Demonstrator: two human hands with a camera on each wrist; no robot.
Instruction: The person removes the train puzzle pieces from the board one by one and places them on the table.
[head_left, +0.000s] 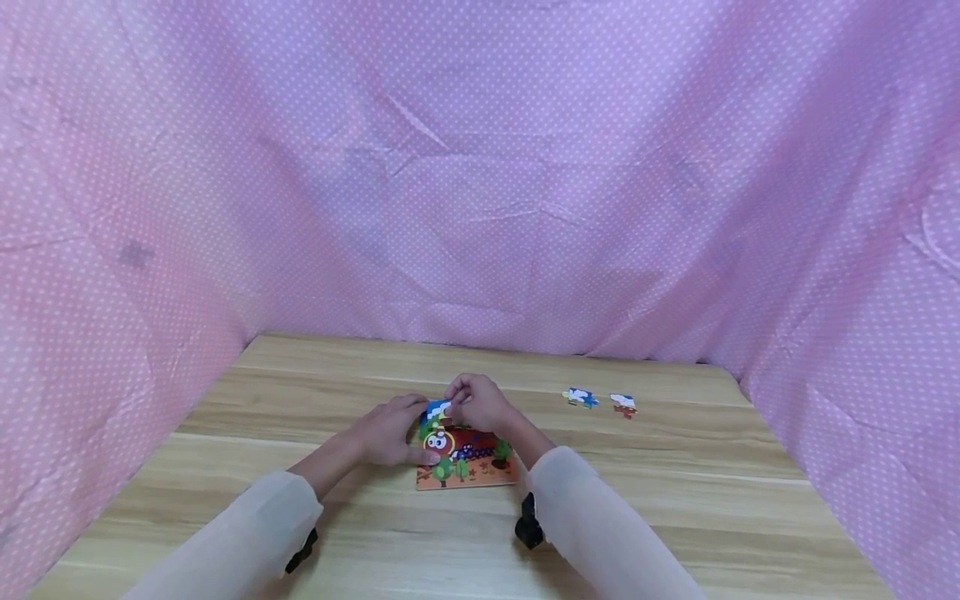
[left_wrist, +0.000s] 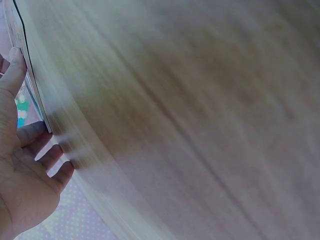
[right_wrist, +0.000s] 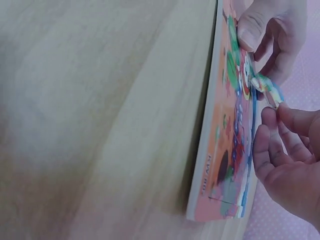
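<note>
in the head view, the puzzle board point(head_left: 468, 475) lies mid-table point(head_left: 675, 500), its near part filled; a blue-and-white piece point(head_left: 581, 397) and a white-and-red piece point(head_left: 623, 406) lie loose toward the table's far edge. in the left wrist view, the left hand point(left_wrist: 22, 172) grips the board's left edge. in the right wrist view, the right hand point(right_wrist: 292, 172) pinches a puzzle piece point(right_wrist: 272, 95) by the far edge; apparently mostly done, three pieces left.

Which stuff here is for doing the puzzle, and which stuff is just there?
For the puzzle:
puzzle board, held by the left hand
small piece, pinched by the right hand
blue-and-white piece and red-and-white piece, lying loose, probably for it too

Just there:
pink dotted cloth
wooden table, underneath
black gadget by the right wrist
</note>
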